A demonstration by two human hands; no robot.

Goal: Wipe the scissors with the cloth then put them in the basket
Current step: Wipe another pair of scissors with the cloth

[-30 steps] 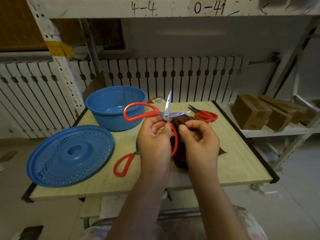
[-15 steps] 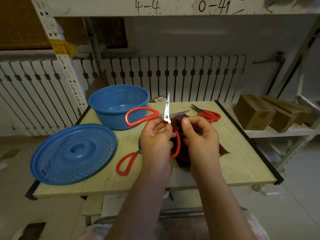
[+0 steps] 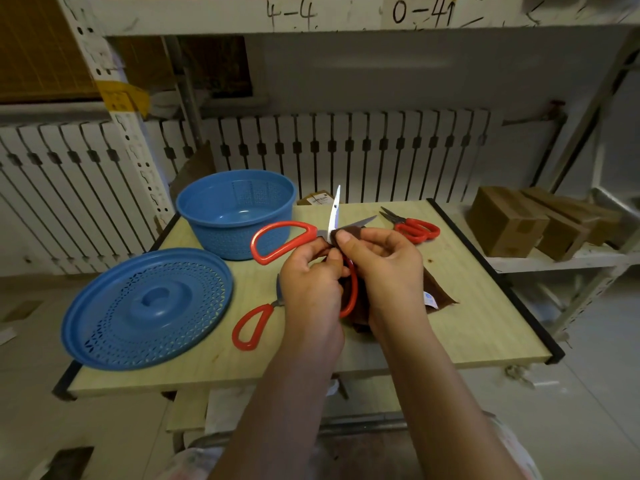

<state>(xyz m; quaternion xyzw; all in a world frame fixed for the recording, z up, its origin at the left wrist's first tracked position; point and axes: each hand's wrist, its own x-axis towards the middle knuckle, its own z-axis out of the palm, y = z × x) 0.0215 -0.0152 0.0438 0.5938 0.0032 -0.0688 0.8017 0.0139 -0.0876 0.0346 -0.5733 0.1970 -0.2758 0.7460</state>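
My left hand [image 3: 311,289] grips red-handled scissors [image 3: 284,239] by the pivot and lower loop, blades spread apart, one blade pointing up. My right hand [image 3: 384,268] pinches a dark brown cloth [image 3: 438,292] against the base of the blades; most of the cloth hangs under that hand onto the table. The blue basket [image 3: 235,213] stands empty at the back left of the table. A second pair of red scissors [image 3: 251,325] lies on the table below my left hand, partly hidden. A third pair [image 3: 414,228] lies at the back right.
A blue perforated lid [image 3: 145,306] lies at the table's front left. The wooden table [image 3: 485,323] has black side edges. Cardboard boxes [image 3: 509,223] sit on a shelf to the right. A white slatted radiator runs behind the table.
My right hand with the cloth has slid up from the lower handle area to the base of the blades. The scissors stay held in about the same place.
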